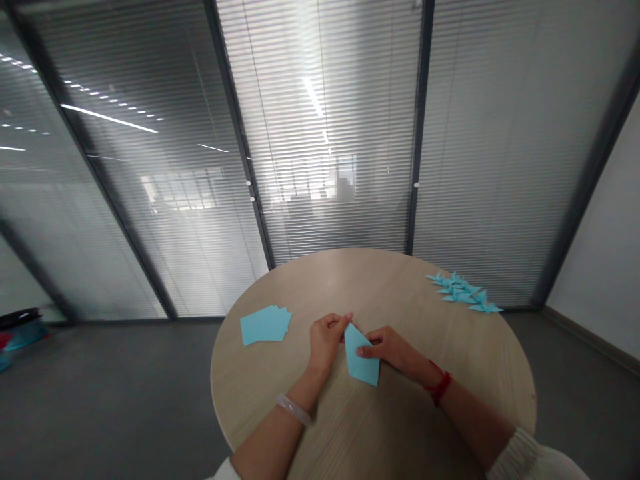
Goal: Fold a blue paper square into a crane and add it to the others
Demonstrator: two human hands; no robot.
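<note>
A partly folded sheet of light blue paper (pixel 361 365) is held above the near middle of the round table, with a slanted upper edge. My left hand (pixel 327 335) pinches its upper left corner between thumb and fingers. On the right edge, my right hand (pixel 390 348) grips the same paper, thumb flat on the front face and fingers behind it. To the left lies a fanned stack of blue paper sheets (pixel 265 325). Several folded blue paper cranes (pixel 461 292) sit in a cluster by the far right edge.
The round wooden table (pixel 345 277) stands before a glass partition with blinds (pixel 330 120). Dark frame posts (pixel 419 133) divide the glass. Grey floor (pixel 135 400) surrounds the table. A dark and blue object (pixel 23 328) rests on the floor at far left.
</note>
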